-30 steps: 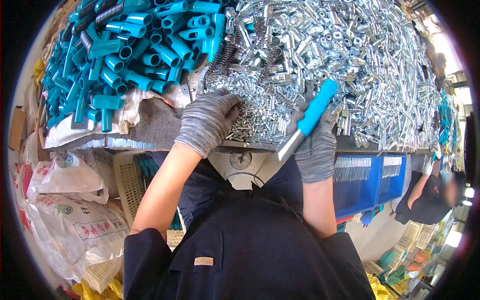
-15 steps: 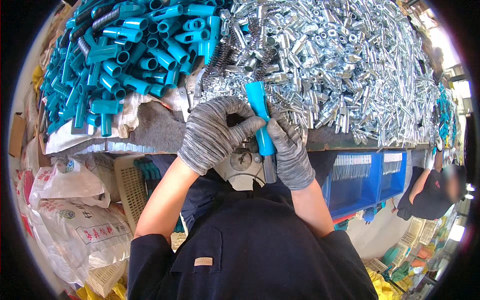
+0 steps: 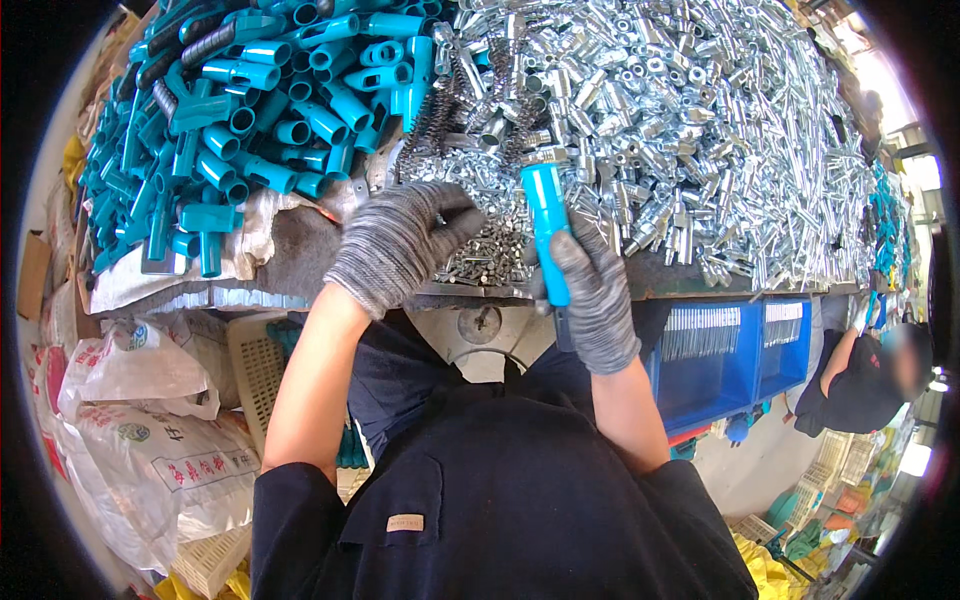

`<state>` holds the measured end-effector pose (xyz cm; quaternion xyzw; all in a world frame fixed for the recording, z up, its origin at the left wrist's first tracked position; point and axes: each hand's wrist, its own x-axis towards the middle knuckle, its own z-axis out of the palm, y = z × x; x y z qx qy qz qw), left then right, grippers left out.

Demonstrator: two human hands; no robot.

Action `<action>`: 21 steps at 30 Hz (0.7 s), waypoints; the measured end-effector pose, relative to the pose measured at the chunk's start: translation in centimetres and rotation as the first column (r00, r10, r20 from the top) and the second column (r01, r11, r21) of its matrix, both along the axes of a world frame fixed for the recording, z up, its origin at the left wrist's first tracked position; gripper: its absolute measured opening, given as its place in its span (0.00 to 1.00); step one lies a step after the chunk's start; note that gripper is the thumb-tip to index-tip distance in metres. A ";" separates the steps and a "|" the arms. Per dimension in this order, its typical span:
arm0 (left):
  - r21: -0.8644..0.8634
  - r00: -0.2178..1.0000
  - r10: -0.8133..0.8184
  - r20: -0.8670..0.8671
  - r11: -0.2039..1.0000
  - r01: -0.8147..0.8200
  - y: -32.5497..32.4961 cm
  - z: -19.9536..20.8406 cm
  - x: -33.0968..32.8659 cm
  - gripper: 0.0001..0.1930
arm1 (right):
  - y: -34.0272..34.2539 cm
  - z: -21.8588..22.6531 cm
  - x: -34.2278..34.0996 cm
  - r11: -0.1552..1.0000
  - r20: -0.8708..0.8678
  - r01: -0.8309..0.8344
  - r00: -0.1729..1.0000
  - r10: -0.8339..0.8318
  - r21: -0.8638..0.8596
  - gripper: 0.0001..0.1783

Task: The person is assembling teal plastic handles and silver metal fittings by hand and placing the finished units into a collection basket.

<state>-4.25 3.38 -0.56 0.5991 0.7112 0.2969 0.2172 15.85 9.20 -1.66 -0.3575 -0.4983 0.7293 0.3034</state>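
Note:
My right hand (image 3: 592, 290), in a grey knit glove, grips a teal tubular housing (image 3: 545, 205). The housing stands nearly upright with its wider end up, and a dark piece shows at its lower end, partly behind the fingers. My left hand (image 3: 405, 240), gloved the same way, is apart from the housing. Its thumb and fingers bend together in a pinch at the edge of a heap of small metal pins (image 3: 485, 255); whatever sits between the fingertips is hidden.
Teal housings (image 3: 320, 115) lie heaped at the far left, with dark springs (image 3: 435, 120) beside them. Shiny metal fittings (image 3: 650, 130) cover the bench's middle and right. A blue bin (image 3: 705, 375) hangs below the edge. White sacks (image 3: 150, 440) stand left. A co-worker (image 3: 860, 370) is at far right.
My left hand has let go of the teal housing and moved left, to the small pins. My right hand has shifted slightly right, still holding the housing.

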 end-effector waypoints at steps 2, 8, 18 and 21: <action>-0.049 0.985 0.010 -0.170 0.999 -0.019 0.2 -0.7 -0.4 0.10 | 0.7 0.1 0.5 0.995 -0.077 0.004 0.997 -0.011 -0.102 0.27; 0.058 0.940 0.045 -0.339 0.998 -0.026 0.5 -2.6 -0.4 0.07 | 0.7 0.1 0.2 0.892 -0.282 -0.107 0.959 -0.023 -0.438 0.25; 0.219 0.988 0.150 -0.028 0.965 -0.140 0.4 -2.5 0.2 0.09 | 1.3 -0.8 0.0 0.671 -0.561 -0.441 0.827 0.046 -0.596 0.32; 0.110 0.971 0.212 0.106 0.969 -0.224 0.3 -2.7 0.4 0.10 | 1.0 -0.5 -0.3 0.665 -0.557 -0.406 0.830 -0.018 -0.627 0.31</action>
